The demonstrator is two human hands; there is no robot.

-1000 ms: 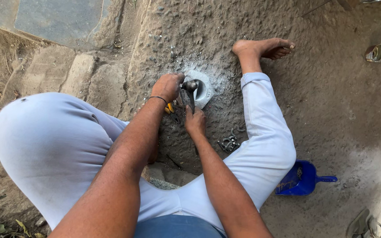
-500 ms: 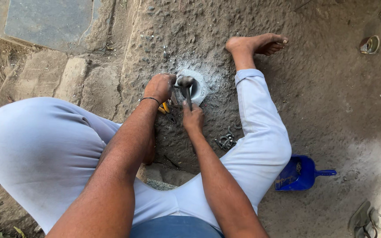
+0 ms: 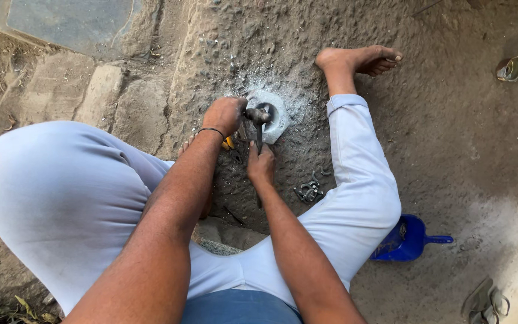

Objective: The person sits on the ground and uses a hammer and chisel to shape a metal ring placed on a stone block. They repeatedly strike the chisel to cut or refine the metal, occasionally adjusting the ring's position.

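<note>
Head view of a person seated on bare, rough ground, legs in pale trousers folded to either side. The landmark is a round grey-white metal block (image 3: 277, 117) set in the soil and ringed with pale dust. The hammer (image 3: 258, 123) has its dark head over the near-left part of the block; its handle runs from the block back toward the person. The right hand (image 3: 261, 165) sits just nearer than the block, fingers wrapped closed around the lower handle. The left hand (image 3: 225, 115) lies immediately left of the block, curled shut; what it grips is hidden beneath the knuckles, though it touches the work at the block's left edge. A dark bangle (image 3: 211, 130) circles that wrist. A small yellow-handled tool (image 3: 229, 143) shows just below the left hand, nearer than the block and to its left. A heap of small dark metal pieces (image 3: 310, 191) rests on the soil nearer than the block and slightly right, beside the right knee. A blue plastic scoop (image 3: 407, 240) lies well right of and nearer than the block, partly tucked under the right leg. The bare right foot (image 3: 358, 59) rests beyond the block, to its right. Flat stone slabs (image 3: 73, 96) lie well left of the block.
</note>
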